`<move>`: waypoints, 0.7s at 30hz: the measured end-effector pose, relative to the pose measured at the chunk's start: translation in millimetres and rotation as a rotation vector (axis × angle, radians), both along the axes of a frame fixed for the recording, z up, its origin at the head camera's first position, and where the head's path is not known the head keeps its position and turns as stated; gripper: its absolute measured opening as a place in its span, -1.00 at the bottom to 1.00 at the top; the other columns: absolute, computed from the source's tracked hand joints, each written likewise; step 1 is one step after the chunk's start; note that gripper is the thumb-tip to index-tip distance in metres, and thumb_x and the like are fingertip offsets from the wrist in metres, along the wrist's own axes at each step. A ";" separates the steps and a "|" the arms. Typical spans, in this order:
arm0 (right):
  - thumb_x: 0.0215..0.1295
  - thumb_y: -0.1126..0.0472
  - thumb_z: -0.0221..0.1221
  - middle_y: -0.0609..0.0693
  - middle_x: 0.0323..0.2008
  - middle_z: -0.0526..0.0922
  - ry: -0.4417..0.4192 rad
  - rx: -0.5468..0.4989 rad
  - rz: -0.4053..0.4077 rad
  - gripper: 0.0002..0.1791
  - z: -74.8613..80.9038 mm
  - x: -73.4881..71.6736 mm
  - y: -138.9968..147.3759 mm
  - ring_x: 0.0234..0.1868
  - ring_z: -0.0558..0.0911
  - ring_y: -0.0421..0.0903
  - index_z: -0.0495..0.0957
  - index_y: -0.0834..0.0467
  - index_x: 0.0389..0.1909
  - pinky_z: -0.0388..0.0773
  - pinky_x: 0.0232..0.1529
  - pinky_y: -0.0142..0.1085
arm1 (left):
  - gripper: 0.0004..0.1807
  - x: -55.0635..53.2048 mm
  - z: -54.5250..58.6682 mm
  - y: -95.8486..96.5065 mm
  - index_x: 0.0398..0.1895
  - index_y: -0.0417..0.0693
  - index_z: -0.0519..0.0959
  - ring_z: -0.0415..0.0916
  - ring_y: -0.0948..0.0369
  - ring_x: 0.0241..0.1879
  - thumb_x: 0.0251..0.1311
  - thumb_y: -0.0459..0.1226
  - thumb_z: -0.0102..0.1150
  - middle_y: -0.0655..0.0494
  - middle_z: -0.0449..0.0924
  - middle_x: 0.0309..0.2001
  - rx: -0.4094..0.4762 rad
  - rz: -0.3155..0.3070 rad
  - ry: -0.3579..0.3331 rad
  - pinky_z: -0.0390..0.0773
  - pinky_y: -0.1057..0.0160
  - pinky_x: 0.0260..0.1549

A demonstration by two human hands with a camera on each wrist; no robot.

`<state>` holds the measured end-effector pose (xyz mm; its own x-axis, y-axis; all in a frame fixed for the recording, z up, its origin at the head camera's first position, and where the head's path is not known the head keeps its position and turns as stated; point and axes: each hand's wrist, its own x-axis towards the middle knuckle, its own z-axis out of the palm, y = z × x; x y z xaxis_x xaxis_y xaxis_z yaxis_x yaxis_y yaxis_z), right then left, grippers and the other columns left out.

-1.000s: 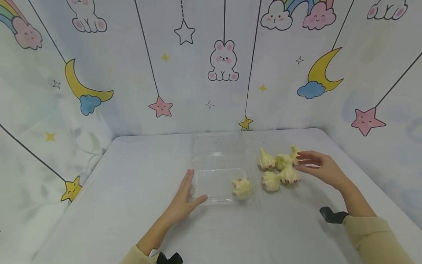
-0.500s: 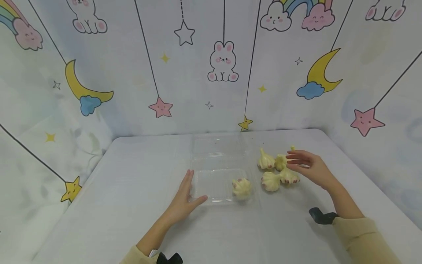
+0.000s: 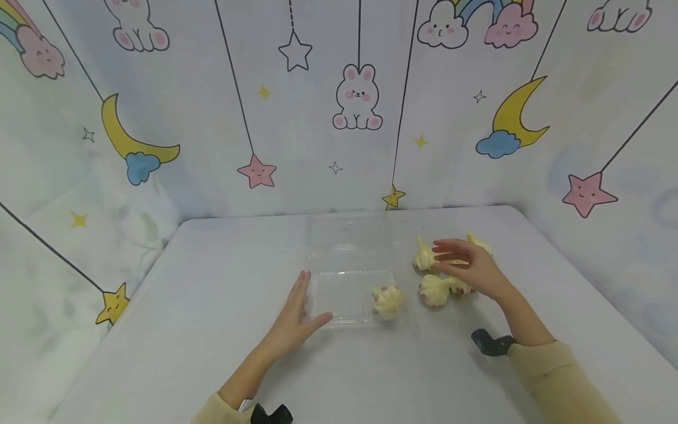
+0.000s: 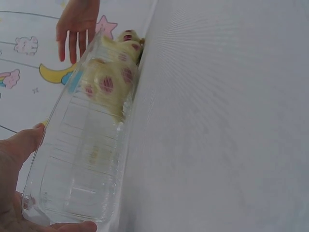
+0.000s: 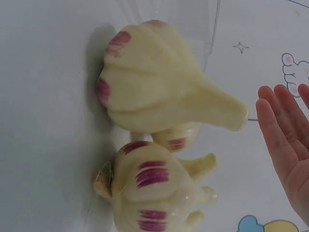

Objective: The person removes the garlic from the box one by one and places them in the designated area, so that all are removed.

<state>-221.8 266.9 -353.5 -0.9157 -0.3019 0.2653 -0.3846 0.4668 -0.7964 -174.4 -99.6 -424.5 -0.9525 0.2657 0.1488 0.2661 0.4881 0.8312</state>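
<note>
A clear plastic clamshell box (image 3: 339,297) lies with its lid (image 3: 349,232) laid back. Inside its right end sits one pale yellow garlic bulb (image 3: 388,302). My left hand (image 3: 291,324) touches the box's left end, fingers straight and thumb spread toward the near edge; the left wrist view shows the box (image 4: 77,164) between thumb and fingers. My right hand (image 3: 471,268) hovers over the loose garlic bulbs right of the box, fingers extended, holding nothing. It partly hides them. In the right wrist view, a large garlic bulb (image 5: 149,77) and a purple-streaked one (image 5: 149,188) lie close to the hand.
Loose garlic bulbs stand in a cluster, one at the front (image 3: 434,290) and one at the far left (image 3: 422,256). A white table (image 3: 228,265) meets a cartoon-printed backdrop (image 3: 212,106) behind. Each wrist carries a black mount (image 3: 492,343).
My right hand has moved left across the garlic cluster, uncovering the far-right bulb and covering those in the middle. My left hand and the box stay in place.
</note>
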 end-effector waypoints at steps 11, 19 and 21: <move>0.10 0.18 0.29 0.20 0.08 0.48 -0.080 -0.030 0.045 -0.43 9.1 -9.6 -32.9 0.02 0.52 0.11 0.39 0.25 0.14 0.55 -0.09 -0.34 | 0.01 -0.8 3.1 -3.8 0.43 -0.14 -0.22 -0.27 -0.03 0.39 0.10 -0.12 0.24 -0.09 -0.37 0.44 -0.010 -0.007 -0.004 0.08 -0.04 0.24; 0.09 0.16 0.30 0.17 0.03 0.51 -0.106 -0.011 0.073 -0.45 7.6 -11.1 -56.1 -0.01 0.54 0.07 0.42 0.22 0.11 0.51 0.00 -0.14 | 0.01 -1.4 0.7 -3.8 0.43 -0.16 -0.22 -0.27 -0.05 0.38 0.10 -0.12 0.24 -0.12 -0.37 0.43 -0.004 -0.014 -0.008 0.10 -0.04 0.23; 0.08 0.13 0.31 0.14 0.01 0.53 -0.106 0.007 0.071 -0.45 5.8 -10.6 -61.0 -0.02 0.55 0.05 0.43 0.20 0.10 0.51 -0.01 -0.14 | 0.01 -1.3 0.4 -3.8 0.43 -0.16 -0.22 -0.27 -0.04 0.38 0.10 -0.13 0.24 -0.12 -0.37 0.43 -0.002 -0.015 -0.009 0.10 -0.04 0.23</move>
<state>-232.4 205.9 -347.6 -0.9148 -0.3682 0.1663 -0.3309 0.4469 -0.8311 -175.7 -103.5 -424.1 -0.9495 0.2808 0.1400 0.2664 0.4859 0.8324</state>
